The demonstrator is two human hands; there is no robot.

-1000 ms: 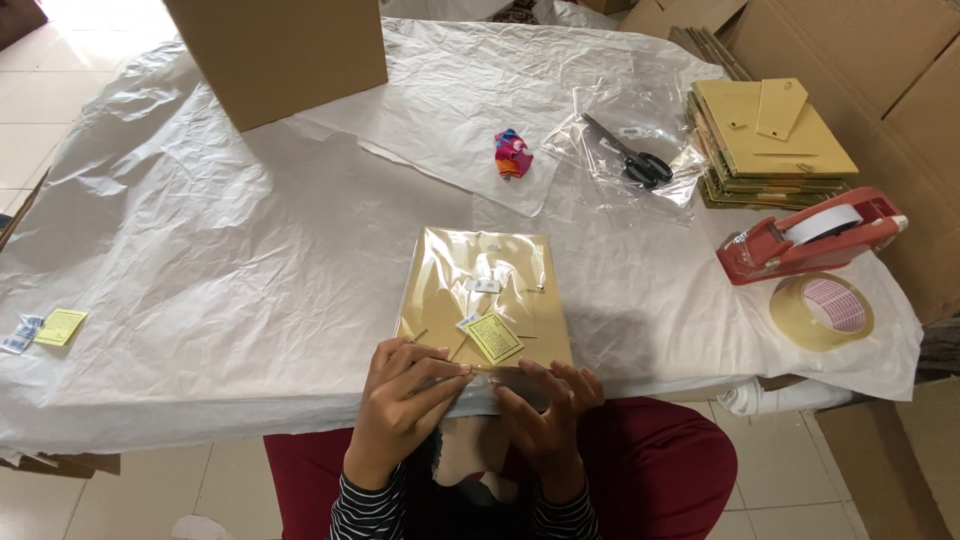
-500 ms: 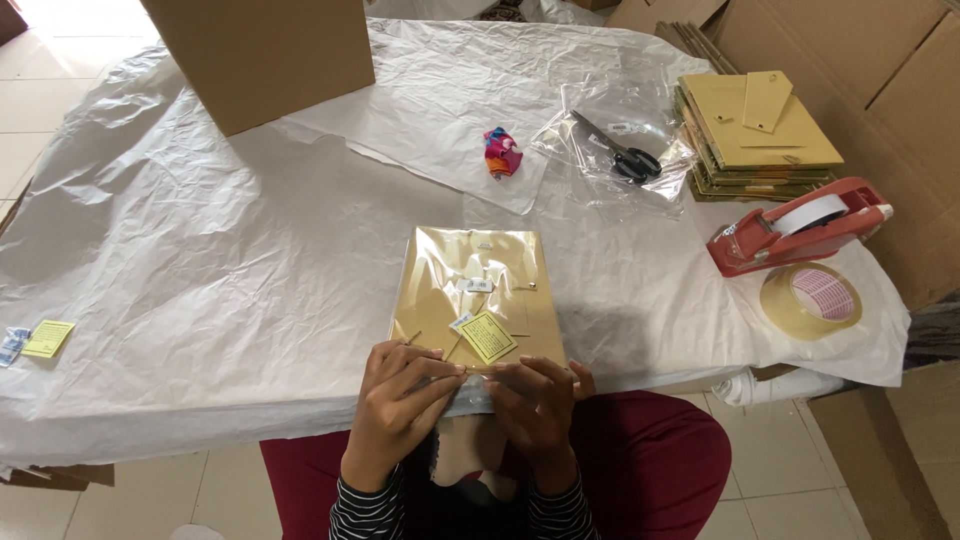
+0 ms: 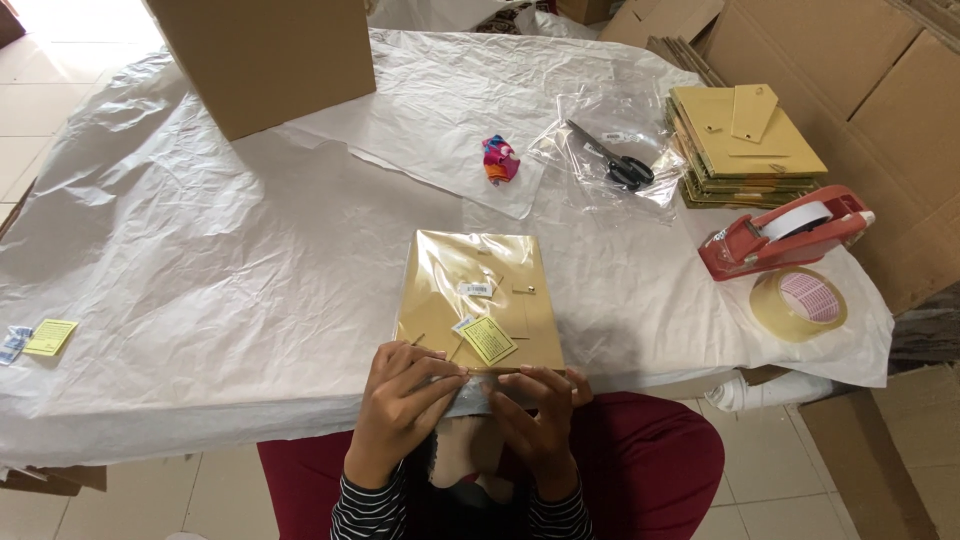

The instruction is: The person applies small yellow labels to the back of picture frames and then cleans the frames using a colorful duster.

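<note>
Head camera looks steeply down, close

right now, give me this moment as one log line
left hand: on wrapped gold packet near edge | right hand: same edge | packet: flat on white sheet | scissors, tape dispenser: untouched

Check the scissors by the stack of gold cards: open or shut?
Shut. The scissors lie flat on clear plastic wrap, blades together in one line, black handles side by side.

Pale tiled floor (image 3: 60,90), white-sheeted table (image 3: 200,260), cardboard walls (image 3: 860,90) at right, soft daylight
</note>
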